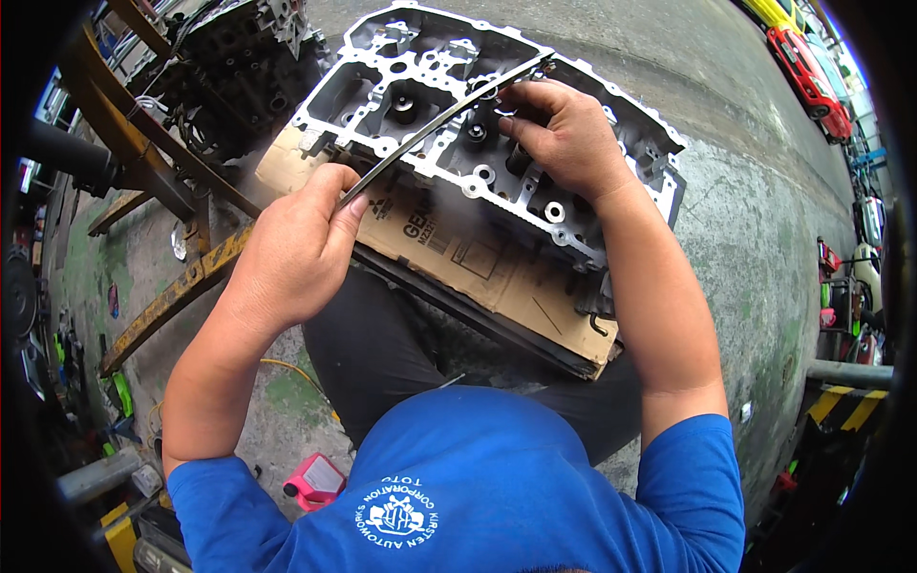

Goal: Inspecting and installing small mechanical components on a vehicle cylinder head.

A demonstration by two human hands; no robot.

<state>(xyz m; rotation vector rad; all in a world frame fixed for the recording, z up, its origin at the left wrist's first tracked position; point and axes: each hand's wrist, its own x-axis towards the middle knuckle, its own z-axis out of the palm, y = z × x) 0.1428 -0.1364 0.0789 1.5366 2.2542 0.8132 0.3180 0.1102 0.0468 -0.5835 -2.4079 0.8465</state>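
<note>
My left hand [296, 244] is closed around the near end of a long, thin metal bar [449, 115]. The bar slants up and to the right across an aluminium cylinder head [458, 172], its far end by the head's far edge. My right hand [564, 129] is over the right half of the cylinder head, below the bar's far end. Its fingers curl toward the thumb, and whatever they grip is hidden. Dark round valve springs [403, 108] show in the head's recesses. Under the head lies a flattened cardboard box [478, 267], on a dark, flat support above my legs.
An engine block [239, 76] hangs on a worn yellow stand [143, 153] at the left, whose leg [181, 286] reaches close to my left forearm. A pink bottle [315, 480] lies on the concrete floor near me. Cars, one red [807, 81], stand at the far right.
</note>
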